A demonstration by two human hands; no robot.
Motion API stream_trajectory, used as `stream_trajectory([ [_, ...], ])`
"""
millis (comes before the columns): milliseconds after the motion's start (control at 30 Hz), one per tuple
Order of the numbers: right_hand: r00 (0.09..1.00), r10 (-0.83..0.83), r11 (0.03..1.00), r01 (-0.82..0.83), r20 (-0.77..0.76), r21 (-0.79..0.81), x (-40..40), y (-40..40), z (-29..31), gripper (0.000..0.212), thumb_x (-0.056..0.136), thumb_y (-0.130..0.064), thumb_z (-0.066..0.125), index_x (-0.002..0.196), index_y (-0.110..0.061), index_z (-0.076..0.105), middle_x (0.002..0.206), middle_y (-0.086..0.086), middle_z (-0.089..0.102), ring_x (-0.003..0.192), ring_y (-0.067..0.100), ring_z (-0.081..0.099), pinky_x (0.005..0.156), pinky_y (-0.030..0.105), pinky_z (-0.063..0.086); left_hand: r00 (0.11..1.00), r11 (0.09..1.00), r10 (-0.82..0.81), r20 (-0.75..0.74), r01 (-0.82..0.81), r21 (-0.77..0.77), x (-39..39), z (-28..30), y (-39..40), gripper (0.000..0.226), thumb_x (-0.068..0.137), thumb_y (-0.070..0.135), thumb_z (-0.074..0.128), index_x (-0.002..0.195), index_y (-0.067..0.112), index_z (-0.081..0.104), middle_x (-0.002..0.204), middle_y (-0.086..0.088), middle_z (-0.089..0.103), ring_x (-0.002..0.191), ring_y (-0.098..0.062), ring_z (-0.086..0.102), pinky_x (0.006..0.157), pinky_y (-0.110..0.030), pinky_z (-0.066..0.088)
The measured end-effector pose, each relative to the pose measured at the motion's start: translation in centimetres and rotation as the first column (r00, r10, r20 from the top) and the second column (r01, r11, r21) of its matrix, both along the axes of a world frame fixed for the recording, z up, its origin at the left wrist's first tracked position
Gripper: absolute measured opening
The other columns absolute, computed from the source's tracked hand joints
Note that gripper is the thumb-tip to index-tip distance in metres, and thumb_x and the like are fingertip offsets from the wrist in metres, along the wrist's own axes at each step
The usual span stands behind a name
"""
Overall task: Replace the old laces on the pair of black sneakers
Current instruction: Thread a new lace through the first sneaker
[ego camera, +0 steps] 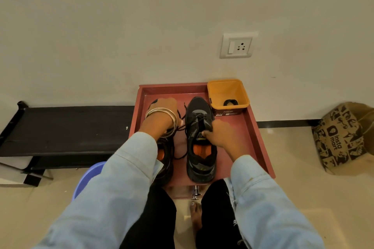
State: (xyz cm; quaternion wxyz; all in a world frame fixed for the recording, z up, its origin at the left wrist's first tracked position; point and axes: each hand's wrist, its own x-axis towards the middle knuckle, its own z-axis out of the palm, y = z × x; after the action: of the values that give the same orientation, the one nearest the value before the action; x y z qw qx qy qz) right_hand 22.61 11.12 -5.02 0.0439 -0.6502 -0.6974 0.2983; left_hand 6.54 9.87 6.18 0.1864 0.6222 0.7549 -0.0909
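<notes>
Two black sneakers with orange insoles stand side by side on a reddish tray [253, 127], toes toward the wall. My left hand [165, 108] lies over the front of the left sneaker [166, 159], and a black lace [181, 125] runs out from under it toward the other shoe. What its fingers hold is hidden. My right hand [218, 134] grips the right sneaker [199, 147] at the tongue and right side. A loose lace end lies on the tray between the shoes.
A yellow tub [228, 95] with a dark coiled item inside stands at the tray's far right corner. A black bench [66, 129] is to the left, a blue stool [87, 178] below it, a printed paper bag [342, 137] to the right. The wall is close behind.
</notes>
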Motion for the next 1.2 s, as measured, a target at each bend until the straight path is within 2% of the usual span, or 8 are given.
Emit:
stream_trajectory([
  [133,0.998,0.068,0.972,-0.070,0.019,0.226,-1.4,1.8,1.4,0.027,0.094,-0.019,0.054,0.115,-0.005,0.061,0.111,0.017,0.059,0.102,0.034,0.058,0.087,0.042,0.050,0.997,0.978,0.005,-0.082,0.013,0.209,2.0,-0.9,-1.2,0.028,0.092,0.015,0.055,0.118,0.004,0.056,0.118,-0.020,0.056,0.104,-0.040,0.058,0.080,-0.042,0.050],
  [267,0.947,0.200,0.962,-0.238,0.250,0.136,-2.1,2.2,-0.1,0.035,0.093,-0.017,0.054,0.127,-0.010,0.054,0.127,0.015,0.042,0.116,0.034,0.046,0.095,0.047,0.045,0.995,0.991,-0.095,0.036,0.091,0.097,4.4,-4.4,-1.9,0.036,0.093,0.024,0.056,0.123,0.005,0.051,0.122,-0.020,0.052,0.111,-0.040,0.054,0.087,-0.044,0.047],
  [667,0.947,0.143,0.887,-0.251,0.287,0.387,-2.7,2.8,-1.4,0.023,0.096,-0.012,0.049,0.113,-0.005,0.062,0.115,0.011,0.057,0.103,0.028,0.059,0.075,0.032,0.046,0.988,0.989,0.062,0.144,-0.080,0.123,5.3,-12.4,-1.5,0.037,0.099,0.013,0.039,0.133,-0.001,0.038,0.134,-0.018,0.040,0.112,-0.038,0.055,0.084,-0.042,0.048],
  [800,0.971,-0.210,0.900,0.239,-0.117,0.364,-1.7,2.3,-2.2,0.020,0.091,-0.020,0.056,0.091,-0.003,0.067,0.091,0.010,0.068,0.087,0.028,0.064,0.071,0.031,0.048,0.985,0.984,0.082,0.151,-0.104,0.146,5.1,-13.2,-1.6,0.041,0.100,0.015,0.034,0.138,0.000,0.032,0.138,-0.016,0.039,0.115,-0.037,0.054,0.085,-0.042,0.047],
  [900,0.555,-0.597,0.721,0.688,-0.580,-0.084,-0.7,1.6,-2.3,0.018,0.086,-0.013,0.054,0.074,-0.008,0.066,0.073,0.008,0.069,0.072,0.024,0.069,0.077,0.045,0.057,0.987,0.981,0.085,0.134,-0.107,0.161,5.2,-13.5,-1.6,0.044,0.100,0.017,0.036,0.140,0.000,0.030,0.138,-0.016,0.040,0.112,-0.037,0.056,0.082,-0.042,0.049],
  [933,0.536,-0.616,0.712,0.693,-0.576,-0.117,-0.6,1.5,-2.2,0.019,0.085,-0.014,0.053,0.072,-0.008,0.065,0.072,0.008,0.069,0.072,0.025,0.069,0.077,0.046,0.057,0.987,0.980,0.089,0.134,-0.110,0.163,5.3,-13.5,-1.7,0.045,0.100,0.018,0.036,0.140,0.000,0.030,0.138,-0.017,0.040,0.112,-0.037,0.056,0.082,-0.041,0.049],
  [1100,0.881,-0.337,0.847,0.438,-0.333,0.302,-2.1,1.4,-0.8,0.034,0.084,-0.013,0.061,0.116,-0.009,0.051,0.115,0.012,0.052,0.106,0.028,0.048,0.082,0.037,0.043,0.986,0.979,0.101,0.129,-0.122,0.165,5.3,-13.7,-1.8,0.043,0.100,0.016,0.035,0.141,0.001,0.030,0.139,-0.017,0.040,0.113,-0.037,0.056,0.083,-0.041,0.049],
  [1200,0.987,-0.111,0.915,0.057,0.114,0.399,-3.2,1.2,-0.6,0.032,0.087,-0.019,0.058,0.118,-0.018,0.057,0.129,0.006,0.045,0.121,0.027,0.037,0.093,0.044,0.036,0.988,0.979,0.098,0.118,-0.117,0.167,5.3,-13.7,-1.9,0.042,0.101,0.014,0.032,0.141,0.002,0.029,0.140,-0.016,0.039,0.113,-0.037,0.056,0.082,-0.041,0.048],
])
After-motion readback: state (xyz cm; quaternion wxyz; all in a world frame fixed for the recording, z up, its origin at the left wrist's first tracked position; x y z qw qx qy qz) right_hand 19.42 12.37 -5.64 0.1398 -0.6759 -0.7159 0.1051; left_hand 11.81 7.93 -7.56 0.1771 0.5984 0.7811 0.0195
